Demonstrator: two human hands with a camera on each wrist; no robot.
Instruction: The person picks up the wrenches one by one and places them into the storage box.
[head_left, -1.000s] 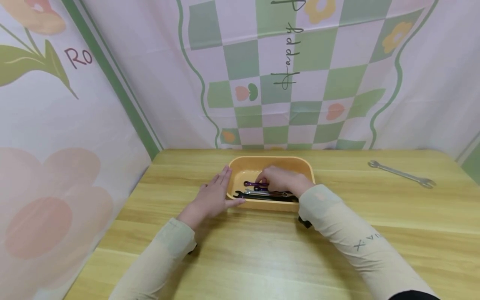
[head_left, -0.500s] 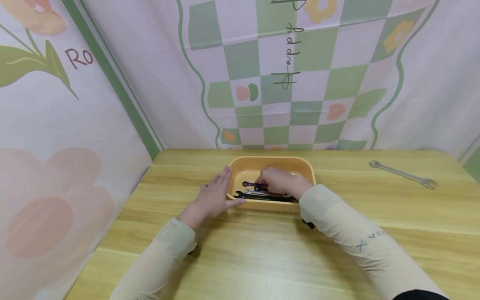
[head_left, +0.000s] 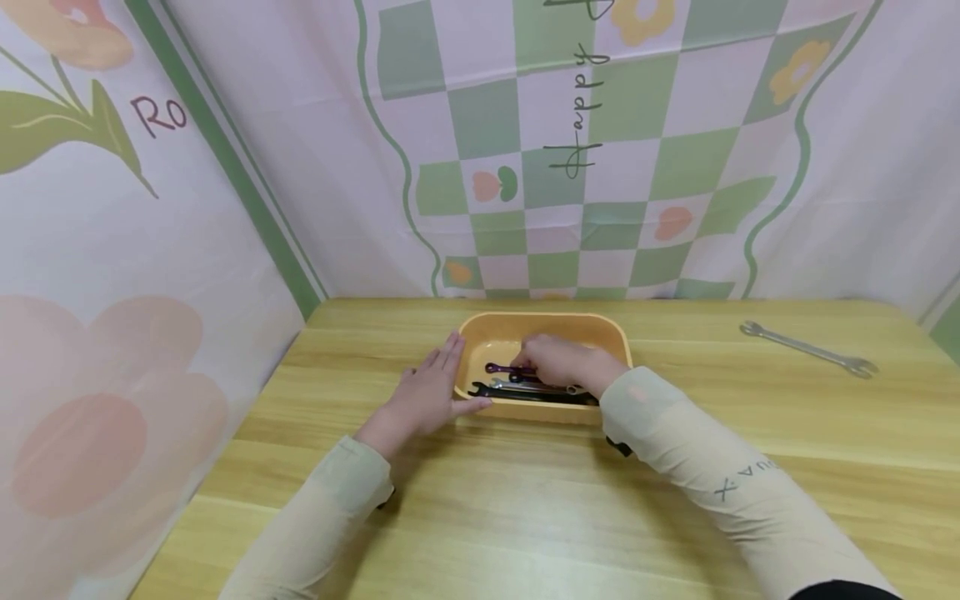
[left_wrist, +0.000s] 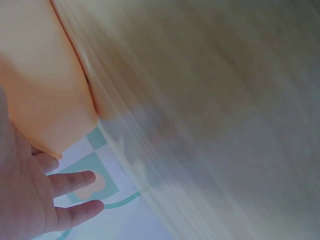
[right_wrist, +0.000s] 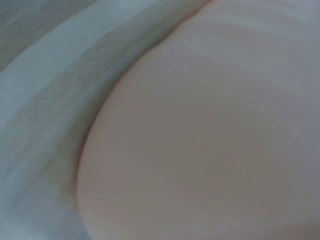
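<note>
An orange-yellow plastic bin [head_left: 540, 325] stands on the wooden table with several wrenches lying lengthwise in it. My left hand [head_left: 423, 396] rests against the bin's left end, fingers straight and thumb over the front rim. The left wrist view shows that hand [left_wrist: 25, 192] with fingers spread beside the bin's wall [left_wrist: 50, 100]. Reaching inside, my right hand [head_left: 558, 360] has curled fingers on a small purple wrench [head_left: 497, 367], whose ring end sticks out to the left. A black wrench [head_left: 532, 395] lies along the front wall, with a silver wrench [head_left: 510, 384] just behind it.
A large silver open-end wrench [head_left: 806, 347] lies on the table [head_left: 525, 500] at the right. Patterned cloth [head_left: 480, 125] hangs behind the table's back edge and down the left side. A blurred pale surface fills most of the right wrist view.
The purple wrench's end has shifted very slightly left, and the right forearm a little right. The left hand stays where it was.
</note>
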